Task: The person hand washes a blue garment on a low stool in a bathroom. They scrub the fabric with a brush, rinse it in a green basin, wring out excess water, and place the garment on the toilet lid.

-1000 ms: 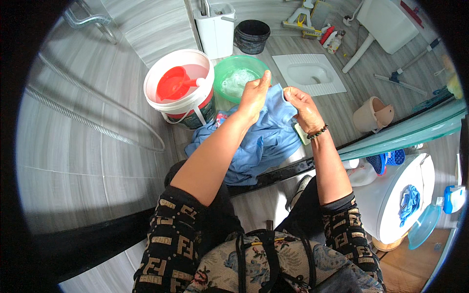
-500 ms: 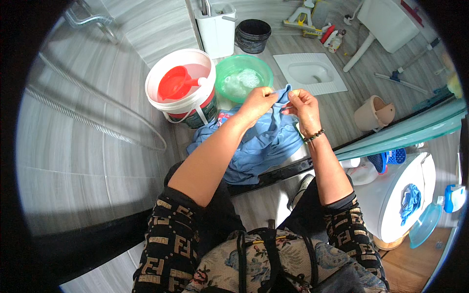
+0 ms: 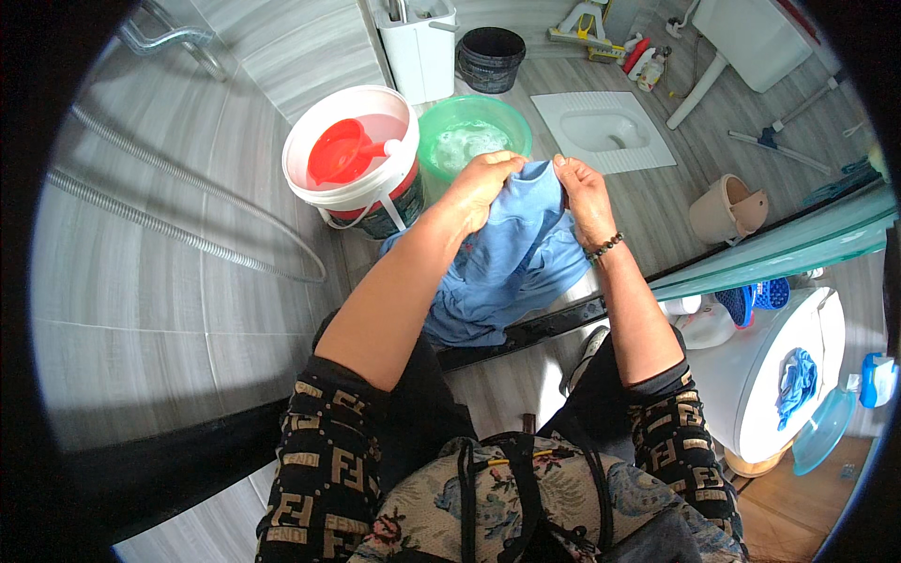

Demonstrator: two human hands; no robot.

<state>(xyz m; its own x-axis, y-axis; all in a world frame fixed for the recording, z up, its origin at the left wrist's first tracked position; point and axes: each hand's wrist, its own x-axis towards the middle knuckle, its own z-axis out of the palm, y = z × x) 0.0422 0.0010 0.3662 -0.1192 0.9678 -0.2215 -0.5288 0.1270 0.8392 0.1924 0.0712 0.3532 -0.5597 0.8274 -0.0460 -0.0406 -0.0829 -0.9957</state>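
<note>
A light blue garment (image 3: 511, 267) hangs from both of my hands, its upper edge stretched between them and the rest draping in folds down to the dark sill. My left hand (image 3: 483, 190) pinches one end of that edge, close to the front of the green basin (image 3: 520, 120). With thumb and fingers closed, my right hand (image 3: 587, 202) grips the other end; a dark bead bracelet circles that wrist. Foamy water lies in the basin. To its left stands a white bucket (image 3: 294, 159) with a red dipper (image 3: 336, 150) inside it.
Behind the basin are a black bucket (image 3: 488, 77) and a tall white container (image 3: 422, 61). A squat toilet (image 3: 652, 155) is set in the floor, with a beige bucket (image 3: 711, 216) nearer right. The black sill (image 3: 572, 311) and glass door edge (image 3: 788, 242) border my side.
My hands have moved slightly apart, and the bunched garment edge between them is now spread wider. The cloth hangs flatter, and its pink patch on the left no longer shows. The view has shifted slightly.
</note>
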